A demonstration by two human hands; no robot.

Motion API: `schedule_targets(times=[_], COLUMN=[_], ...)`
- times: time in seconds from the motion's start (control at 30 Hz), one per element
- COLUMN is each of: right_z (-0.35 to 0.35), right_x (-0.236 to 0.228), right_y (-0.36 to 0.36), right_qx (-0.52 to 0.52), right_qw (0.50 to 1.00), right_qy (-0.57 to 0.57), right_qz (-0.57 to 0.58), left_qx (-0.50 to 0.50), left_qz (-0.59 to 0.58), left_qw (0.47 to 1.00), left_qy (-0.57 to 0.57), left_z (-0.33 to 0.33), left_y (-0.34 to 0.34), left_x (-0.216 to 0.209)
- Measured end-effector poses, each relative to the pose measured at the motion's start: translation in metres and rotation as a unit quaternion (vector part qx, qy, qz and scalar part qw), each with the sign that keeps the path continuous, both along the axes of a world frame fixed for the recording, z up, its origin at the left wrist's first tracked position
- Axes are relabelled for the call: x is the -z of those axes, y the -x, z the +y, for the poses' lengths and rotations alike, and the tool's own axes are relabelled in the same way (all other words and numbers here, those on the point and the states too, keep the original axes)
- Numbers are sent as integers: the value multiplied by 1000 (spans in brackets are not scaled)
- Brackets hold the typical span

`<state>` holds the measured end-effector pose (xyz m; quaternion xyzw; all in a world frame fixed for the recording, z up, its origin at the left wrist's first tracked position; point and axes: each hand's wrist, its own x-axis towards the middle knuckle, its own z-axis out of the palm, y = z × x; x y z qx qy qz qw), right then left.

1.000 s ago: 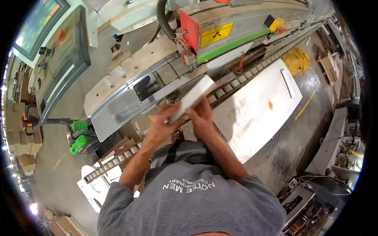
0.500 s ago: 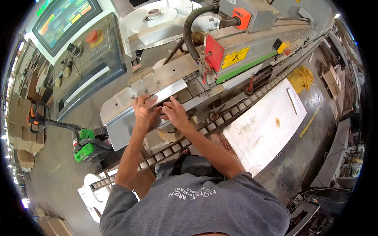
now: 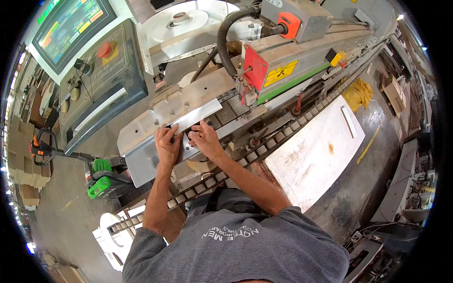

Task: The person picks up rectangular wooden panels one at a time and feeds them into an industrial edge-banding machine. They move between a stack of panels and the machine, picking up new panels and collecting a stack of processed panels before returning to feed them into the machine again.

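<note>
Both hands are over the metal infeed table (image 3: 141, 165) of a long edge-banding machine (image 3: 292, 70). My left hand (image 3: 167, 146) has its fingers bent and drawn together beside the upright silver guide strip (image 3: 200, 111). A small dark patch shows at its fingertips; I cannot make out what it is. Just to the right, my right hand (image 3: 206, 140) is closed, thumb and fingers curled together over the table's edge. Whatever it pinches is too small to name. Between the hands a bit of metal plate (image 3: 188, 148) with small holes shows.
A control panel (image 3: 101, 70) with a red button and screen stands at the left. Below it is a green and black pallet jack (image 3: 101, 177). A roller track (image 3: 222, 175) runs diagonally before me, with a white board (image 3: 316, 155) beyond. The tape reel (image 3: 181, 21) sits behind.
My hands have drawn slightly apart. The left moved a little left and down, uncovering the holed plate between them. My right hand moved slightly left, and the view shifted a little.
</note>
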<state>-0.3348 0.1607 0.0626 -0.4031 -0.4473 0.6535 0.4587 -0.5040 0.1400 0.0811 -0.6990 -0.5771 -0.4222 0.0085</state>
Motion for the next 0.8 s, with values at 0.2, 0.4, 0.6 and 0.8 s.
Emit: schedule_targets(times=[0.2,0.4,0.6,0.8], right_z=[-1,1,2,6], right_x=[-13,-16,-5,-2], right_y=[-8,-10,-2,-6], right_qx=[-40,-39,21,21], right_qw=[999,999,998,998], right_qy=[19,7,-51,-60], right_qz=[-2,-10,-19,-28], left_qx=[-3,-11,-6,-6], left_qz=[-13,11,6,-10], left_qw=[1000,1000,1000,1000], left_qy=[2,-11,-4,13], left_z=[-2,1,3,5], left_y=[-4,-5,-4,-10], left_x=[0,-1,0,0])
